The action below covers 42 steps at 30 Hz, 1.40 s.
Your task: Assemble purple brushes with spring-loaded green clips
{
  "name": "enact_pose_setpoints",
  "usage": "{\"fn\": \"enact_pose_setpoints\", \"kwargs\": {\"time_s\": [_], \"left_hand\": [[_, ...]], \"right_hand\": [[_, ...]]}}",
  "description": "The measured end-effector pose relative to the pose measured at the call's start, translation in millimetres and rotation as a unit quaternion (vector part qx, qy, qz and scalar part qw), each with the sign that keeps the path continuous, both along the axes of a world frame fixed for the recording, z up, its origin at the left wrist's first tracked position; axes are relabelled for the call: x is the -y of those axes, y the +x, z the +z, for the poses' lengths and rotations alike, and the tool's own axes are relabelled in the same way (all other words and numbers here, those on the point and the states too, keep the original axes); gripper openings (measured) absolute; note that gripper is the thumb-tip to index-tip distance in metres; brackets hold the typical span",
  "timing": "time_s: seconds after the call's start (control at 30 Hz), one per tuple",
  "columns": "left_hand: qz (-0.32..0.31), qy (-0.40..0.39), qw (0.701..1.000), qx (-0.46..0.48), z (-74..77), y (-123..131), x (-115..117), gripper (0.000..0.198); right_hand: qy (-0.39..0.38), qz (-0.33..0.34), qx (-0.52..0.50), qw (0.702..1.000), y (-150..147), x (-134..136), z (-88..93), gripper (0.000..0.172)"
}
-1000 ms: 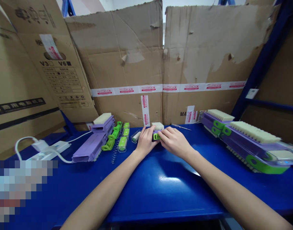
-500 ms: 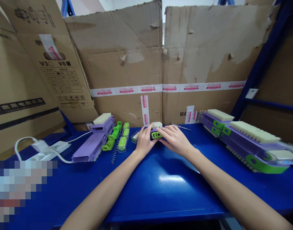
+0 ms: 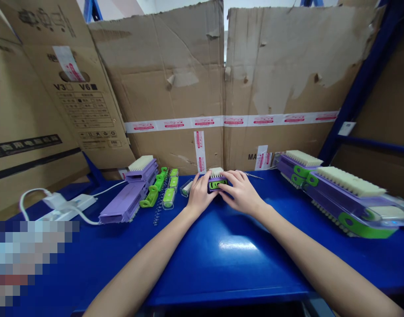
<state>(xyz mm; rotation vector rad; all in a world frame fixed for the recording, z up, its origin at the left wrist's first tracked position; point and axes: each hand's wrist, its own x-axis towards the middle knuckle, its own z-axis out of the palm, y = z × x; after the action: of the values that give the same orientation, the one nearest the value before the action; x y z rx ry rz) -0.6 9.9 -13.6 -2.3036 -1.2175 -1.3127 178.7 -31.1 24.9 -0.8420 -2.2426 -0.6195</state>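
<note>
A small purple brush (image 3: 216,173) with cream bristles on top and a green slotted part (image 3: 218,184) in its near end sits between my hands near the back of the blue table. My left hand (image 3: 199,192) grips the brush from the left, fingers closed along its side. On the right, my right hand (image 3: 240,190) has its fingers bent round the other side, the fingertips at the edge of the green part. The brush's far end is hidden behind the fingers. Just left of my left hand lies a clear case (image 3: 186,188) with a pale piece inside.
Left are purple brush housings (image 3: 124,202), green brackets (image 3: 150,197), springs (image 3: 159,207) and clear-cased green pieces (image 3: 169,197). A white power strip (image 3: 69,207) lies farther left. Assembled brushes (image 3: 347,193) stand right. A thin metal tool (image 3: 254,176) lies behind my right hand. Cardboard (image 3: 175,88) walls the back.
My right hand's fingers have shifted slightly right and spread from the green part, so more of it shows. My left hand has stayed on the brush.
</note>
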Motion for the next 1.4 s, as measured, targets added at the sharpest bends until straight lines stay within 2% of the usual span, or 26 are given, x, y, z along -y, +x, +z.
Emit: {"fn": "enact_pose_setpoints", "kwargs": {"time_s": [0.2, 0.47, 0.67, 0.8, 0.9, 1.03, 1.17, 1.3, 1.4], "left_hand": [[-0.004, -0.013, 1.0, 0.016, 1.5, 0.0, 0.5, 0.062], [-0.019, -0.062, 0.992, 0.109, 4.7, -0.6, 2.2, 0.065], [-0.013, -0.062, 0.992, 0.11, 4.3, -0.7, 2.0, 0.066], [-0.035, -0.015, 0.997, 0.065, 2.7, -0.8, 1.4, 0.067], [-0.079, 0.033, 0.996, -0.008, 1.7, -0.3, 1.8, 0.067], [-0.107, 0.07, 0.99, -0.061, 2.5, 1.2, 4.2, 0.068], [-0.1, 0.085, 0.99, -0.054, 3.4, 1.9, 6.7, 0.07], [-0.091, 0.08, 0.992, -0.048, 3.2, 2.7, 8.9, 0.071], [-0.084, 0.087, 0.992, -0.032, 3.3, 4.5, 11.0, 0.07]], "right_hand": [[-0.005, -0.01, -0.004, 1.0, 0.1, 0.3, -0.3, 0.023], [0.019, -0.032, -0.084, 0.996, 6.5, -5.4, -4.0, 0.031], [-0.002, -0.03, -0.085, 0.996, 7.3, -8.2, -6.7, 0.038], [-0.035, -0.02, -0.097, 0.994, 9.1, -10.6, -6.3, 0.061], [-0.076, -0.022, -0.087, 0.993, 14.9, -16.0, -8.7, 0.08], [-0.135, -0.005, -0.07, 0.988, 23.7, -25.4, -16.0, 0.092], [-0.17, 0.04, -0.081, 0.981, 25.2, -31.4, -21.1, 0.085], [-0.172, 0.052, -0.131, 0.975, 22.9, -32.4, -20.2, 0.066], [-0.172, 0.057, -0.171, 0.968, 21.4, -30.6, -17.7, 0.062]]}}
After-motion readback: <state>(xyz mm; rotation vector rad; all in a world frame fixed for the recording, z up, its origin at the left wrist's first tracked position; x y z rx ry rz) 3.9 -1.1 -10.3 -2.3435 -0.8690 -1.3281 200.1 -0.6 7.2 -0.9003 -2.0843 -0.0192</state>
